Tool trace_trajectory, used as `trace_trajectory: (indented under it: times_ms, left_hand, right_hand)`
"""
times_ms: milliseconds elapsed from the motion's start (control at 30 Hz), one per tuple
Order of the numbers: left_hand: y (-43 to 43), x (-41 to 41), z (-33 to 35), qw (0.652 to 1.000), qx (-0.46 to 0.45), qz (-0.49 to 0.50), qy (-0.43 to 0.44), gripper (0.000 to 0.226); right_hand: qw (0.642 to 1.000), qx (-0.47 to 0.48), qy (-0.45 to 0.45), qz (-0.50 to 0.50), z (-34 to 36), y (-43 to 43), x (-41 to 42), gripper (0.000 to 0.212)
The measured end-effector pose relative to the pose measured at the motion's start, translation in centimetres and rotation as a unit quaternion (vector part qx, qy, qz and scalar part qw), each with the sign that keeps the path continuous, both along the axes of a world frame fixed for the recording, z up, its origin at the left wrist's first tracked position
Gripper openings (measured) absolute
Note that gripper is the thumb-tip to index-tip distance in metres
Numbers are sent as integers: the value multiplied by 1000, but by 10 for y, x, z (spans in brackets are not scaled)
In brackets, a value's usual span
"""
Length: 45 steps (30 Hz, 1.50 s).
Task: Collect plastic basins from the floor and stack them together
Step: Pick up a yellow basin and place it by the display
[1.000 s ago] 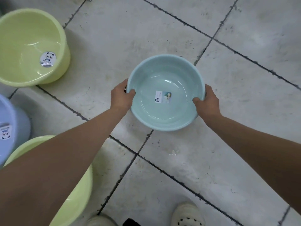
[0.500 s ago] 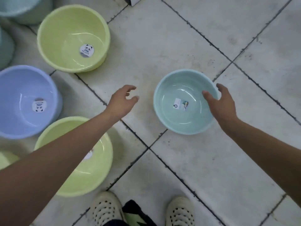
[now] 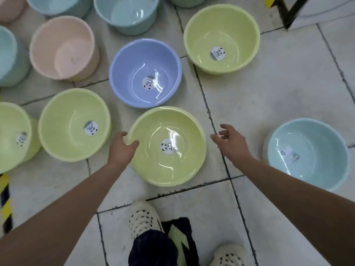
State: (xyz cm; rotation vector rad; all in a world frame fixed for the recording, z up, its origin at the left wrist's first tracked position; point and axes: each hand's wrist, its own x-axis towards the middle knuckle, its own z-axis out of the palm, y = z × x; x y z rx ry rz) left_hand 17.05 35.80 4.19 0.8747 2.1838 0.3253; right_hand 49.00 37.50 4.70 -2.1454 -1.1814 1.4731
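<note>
A yellow-green basin point(image 3: 184, 166) with a panda sticker stands upright on the tiled floor right in front of me. My left hand point(image 3: 123, 146) is at its left rim, thumb inside and fingers outside, curled around the edge. My right hand point(image 3: 230, 143) hovers open just off the basin's right rim, not touching it. The light blue basin point(image 3: 318, 139) rests alone on the floor at the right. A violet-blue basin point(image 3: 130, 62) sits just beyond the green one.
More basins stand on the floor: green ones at upper right point(image 3: 240, 22), left point(image 3: 57, 116) and far left point(image 3: 9, 121), a pink one point(image 3: 57, 35), teal ones point(image 3: 123, 12) along the top. A black frame leg point(image 3: 292, 12) is top right, striped tape point(image 3: 4, 198) at left. My shoes point(image 3: 142, 217) are below.
Both hands let go of the light blue basin, which now rests at the right. My view and hands swung left to the yellow-green basin; the left hand has reached its rim.
</note>
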Motion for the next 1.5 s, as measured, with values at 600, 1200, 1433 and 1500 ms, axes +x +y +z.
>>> trace_trajectory:
  times_ms: [600,1200,1433,1500]
  left_hand:
    - [-53,-30,-108,983,-4,106,-152,51]
    - [-73,-174,169,953,40,236,-185,44]
    - [-69,-238,283,940,59,284,-181,37]
    - [-63,-256,299,939,62,288,-176,37]
  right_hand:
    - [980,-53,-187,34,-109,-25,-81,46]
    - [984,-11,-93,153,174,26,-229,54]
    - [975,14,-67,211,295,62,-309,67]
    - [969,18,-63,239,313,71,-328,65]
